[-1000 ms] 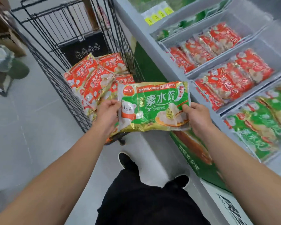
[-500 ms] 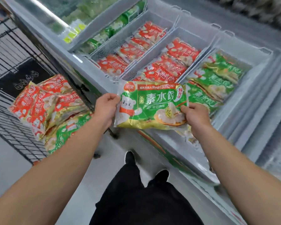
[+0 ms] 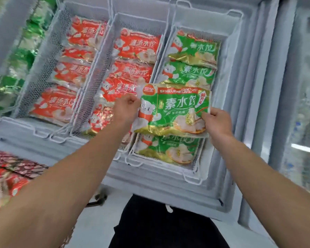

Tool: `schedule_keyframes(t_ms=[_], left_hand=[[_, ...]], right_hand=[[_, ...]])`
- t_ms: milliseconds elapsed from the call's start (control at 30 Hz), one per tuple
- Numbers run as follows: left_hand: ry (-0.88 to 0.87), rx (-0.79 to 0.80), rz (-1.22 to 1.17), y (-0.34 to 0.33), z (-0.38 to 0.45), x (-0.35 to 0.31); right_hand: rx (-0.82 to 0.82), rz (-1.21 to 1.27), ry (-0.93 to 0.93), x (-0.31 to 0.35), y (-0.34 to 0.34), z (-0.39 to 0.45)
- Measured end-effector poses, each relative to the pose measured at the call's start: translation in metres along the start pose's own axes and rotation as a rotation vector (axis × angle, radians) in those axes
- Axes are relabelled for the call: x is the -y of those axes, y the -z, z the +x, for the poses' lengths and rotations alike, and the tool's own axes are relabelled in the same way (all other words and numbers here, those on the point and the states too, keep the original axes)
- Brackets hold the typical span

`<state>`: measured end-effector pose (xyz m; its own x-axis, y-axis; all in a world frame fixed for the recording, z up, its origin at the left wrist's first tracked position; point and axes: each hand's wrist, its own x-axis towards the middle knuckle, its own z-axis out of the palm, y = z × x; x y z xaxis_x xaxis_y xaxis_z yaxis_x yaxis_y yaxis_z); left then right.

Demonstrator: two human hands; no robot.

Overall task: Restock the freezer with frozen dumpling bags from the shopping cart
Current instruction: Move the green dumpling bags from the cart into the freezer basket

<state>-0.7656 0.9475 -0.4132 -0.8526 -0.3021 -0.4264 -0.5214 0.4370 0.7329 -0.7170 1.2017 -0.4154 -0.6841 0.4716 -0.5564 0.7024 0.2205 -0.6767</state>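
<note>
I hold a green dumpling bag (image 3: 174,110) flat over the open chest freezer (image 3: 150,178). My left hand (image 3: 125,109) pinches its left edge and my right hand (image 3: 217,124) grips its right edge. The bag hangs above the right wire basket (image 3: 191,176), which holds several green bags (image 3: 190,72). One green bag (image 3: 168,151) lies directly beneath it. The shopping cart (image 3: 16,163) shows at the lower left with red bags (image 3: 0,187) in it.
Two wire baskets to the left, the middle basket (image 3: 89,90) and the left basket (image 3: 41,68), hold several red dumpling bags. More green packs lie under a glass lid (image 3: 11,59) at far left. A glass-lidded freezer section (image 3: 304,104) runs along the right.
The view has swung right from the cart to the freezer. Both hands carried the green bag from beside the cart to above the right basket of green bags.
</note>
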Motion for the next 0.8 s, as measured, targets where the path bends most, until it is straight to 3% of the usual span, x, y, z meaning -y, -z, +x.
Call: schedule_keyframes(t_ms=[267,500,633,800], left_hand=[[-0.035,0.170,0.223,-0.070,0.090,-0.009],[-0.002,0.283,0.292,-0.101,0.119,-0.013],[-0.020,0.376,0.449,-0.100,0.117,-0.013],[0.048,0.448,0.441,-0.089,0.108,-0.016]], right_hand=[[-0.109,-0.049,-0.170,0.003,-0.029,0.056],[-0.026,-0.081,-0.251,0.000,-0.045,0.090],[0.003,-0.143,-0.294,0.003,-0.046,0.086],[0.032,-0.191,-0.282,0.002,-0.043,0.073]])
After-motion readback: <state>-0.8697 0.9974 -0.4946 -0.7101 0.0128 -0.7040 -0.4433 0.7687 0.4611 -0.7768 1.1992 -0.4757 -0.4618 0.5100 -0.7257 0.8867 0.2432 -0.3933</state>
